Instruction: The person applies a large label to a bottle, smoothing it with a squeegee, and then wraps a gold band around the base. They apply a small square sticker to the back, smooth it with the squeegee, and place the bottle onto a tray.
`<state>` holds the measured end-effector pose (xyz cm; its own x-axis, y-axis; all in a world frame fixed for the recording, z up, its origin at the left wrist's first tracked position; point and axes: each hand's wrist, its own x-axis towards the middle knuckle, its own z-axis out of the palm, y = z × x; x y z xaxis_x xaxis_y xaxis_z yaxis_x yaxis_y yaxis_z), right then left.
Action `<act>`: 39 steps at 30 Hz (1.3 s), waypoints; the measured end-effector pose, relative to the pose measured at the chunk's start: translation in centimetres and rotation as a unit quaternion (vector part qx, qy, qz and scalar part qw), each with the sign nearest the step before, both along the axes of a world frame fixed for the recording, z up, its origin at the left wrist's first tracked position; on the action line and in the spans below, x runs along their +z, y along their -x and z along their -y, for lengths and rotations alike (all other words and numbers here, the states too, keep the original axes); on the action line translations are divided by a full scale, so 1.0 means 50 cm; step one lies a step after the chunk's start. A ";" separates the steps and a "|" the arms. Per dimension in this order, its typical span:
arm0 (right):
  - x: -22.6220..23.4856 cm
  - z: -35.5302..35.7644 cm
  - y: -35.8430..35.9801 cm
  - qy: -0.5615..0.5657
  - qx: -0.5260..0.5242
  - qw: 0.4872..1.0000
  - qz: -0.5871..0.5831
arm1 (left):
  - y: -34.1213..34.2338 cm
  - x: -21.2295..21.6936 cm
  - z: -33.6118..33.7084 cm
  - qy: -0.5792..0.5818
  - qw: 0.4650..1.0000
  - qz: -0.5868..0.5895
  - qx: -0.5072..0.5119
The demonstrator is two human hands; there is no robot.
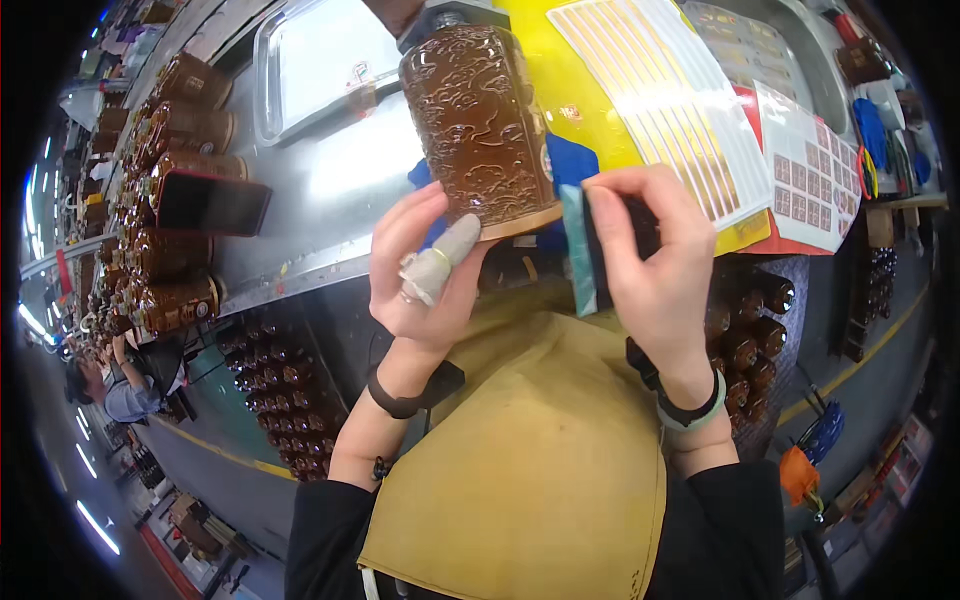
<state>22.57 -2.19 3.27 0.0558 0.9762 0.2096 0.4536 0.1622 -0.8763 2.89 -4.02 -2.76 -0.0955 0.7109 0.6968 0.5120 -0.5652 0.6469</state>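
A brown embossed glass bottle [478,120] lies tilted over the edge of the metal table [330,180], base toward me. My left hand [420,265] holds its base from below, the thumb wrapped in a pale finger cot. My right hand [650,265] is closed on a small dark scraper-like tool with a teal edge [580,250], held against the right side of the bottle's base. A yellow apron [540,460] covers my lap below both hands.
Several matching brown bottles [180,210] lie in a row along the table's left. A metal tray [320,70] sits at the back. Sheets of gold strip stickers [660,90] and small square labels [810,180] lie right. Crates of bottles [285,400] stand under the table.
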 end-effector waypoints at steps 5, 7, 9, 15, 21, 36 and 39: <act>-0.009 0.006 -0.008 -0.006 0.014 0.999 0.031 | 0.001 -0.013 0.010 0.071 0.994 0.079 0.006; -0.001 0.005 0.003 -0.006 0.014 0.999 0.035 | 0.001 -0.006 0.008 0.053 0.998 0.026 0.018; 0.007 0.004 0.007 -0.013 0.012 0.999 0.049 | 0.002 0.003 0.004 0.034 0.999 -0.027 0.030; 0.022 0.000 0.018 -0.033 0.033 0.997 0.068 | -0.006 0.030 -0.011 -0.029 0.993 -0.111 0.022; 0.038 -0.001 0.049 -0.036 0.054 0.996 0.066 | -0.004 0.040 -0.009 -0.011 0.993 -0.112 0.026; 0.053 0.002 0.048 -0.033 0.056 0.995 0.077 | 0.007 0.022 -0.002 -0.013 0.997 -0.071 0.002; 0.047 0.001 0.049 -0.032 0.049 0.994 0.090 | 0.012 0.015 -0.002 -0.015 0.996 -0.083 0.000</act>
